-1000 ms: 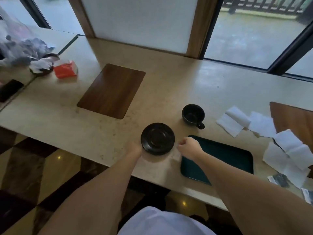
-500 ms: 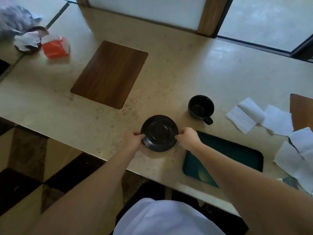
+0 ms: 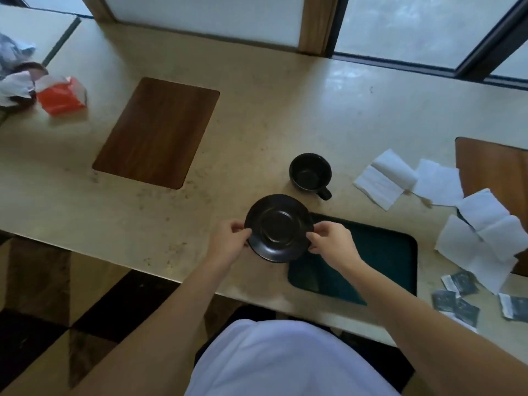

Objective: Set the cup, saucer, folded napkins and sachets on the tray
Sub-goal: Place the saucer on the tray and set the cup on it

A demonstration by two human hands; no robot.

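Saucer [image 3: 278, 227], black, is pinched at both sides: I see my left hand [image 3: 228, 243] gripping its left rim and my right hand [image 3: 333, 242] gripping its right rim, fingers curled over the edge. It sits at the near edge of the beige surface [image 3: 285, 115], its right side overlapping the left end of the dark green tray [image 3: 380, 258]; whether it's lifted clear I can't tell. Far right and near, dark sachets [image 3: 457, 295] lie scattered beside the tray. Above them, white napkins [image 3: 480, 232] sprawl loosely, more toward the cup. The black cup [image 3: 310, 172] stands upright just beyond the saucer, handle pointing toward the tray. Further left, a wooden inlay panel [image 3: 157, 132]. At far left, a red packet [image 3: 61, 97].
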